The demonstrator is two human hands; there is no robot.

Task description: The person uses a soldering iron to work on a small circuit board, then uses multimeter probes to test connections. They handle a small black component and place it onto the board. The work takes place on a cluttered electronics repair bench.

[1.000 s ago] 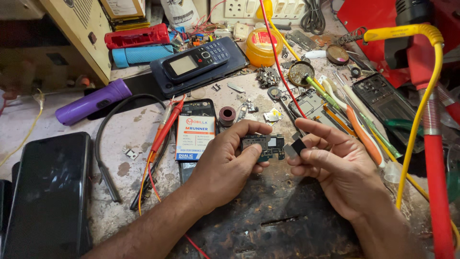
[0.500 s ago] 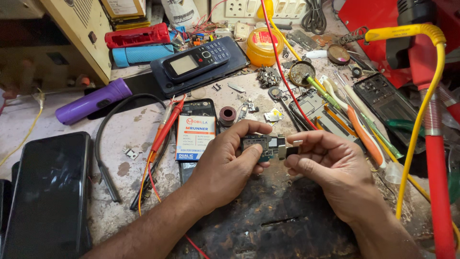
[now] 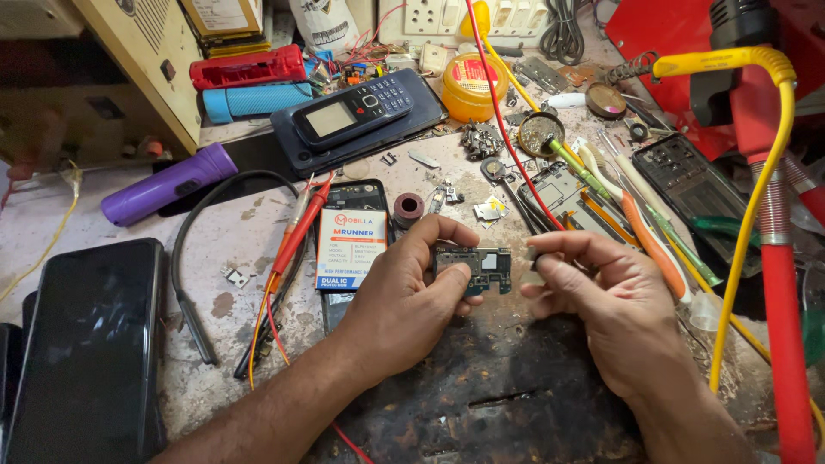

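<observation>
A small circuit board (image 3: pixel 475 268) sits between the left hand (image 3: pixel 404 296) and the right hand (image 3: pixel 593 296), above the near middle of the worktop (image 3: pixel 249 344). Just left of the left hand lies a phone battery (image 3: pixel 348 247) on a phone back (image 3: pixel 359 199). Behind that, a keypad phone (image 3: pixel 352 110) lies on a larger phone (image 3: pixel 296 155). A torch (image 3: pixel 168 183) lies farther left. At the near left edge lies a smartphone (image 3: pixel 86 344). Behind the right hand lie screwdrivers (image 3: pixel 636 223), and a round tin (image 3: pixel 468 86) stands at the back.
</observation>
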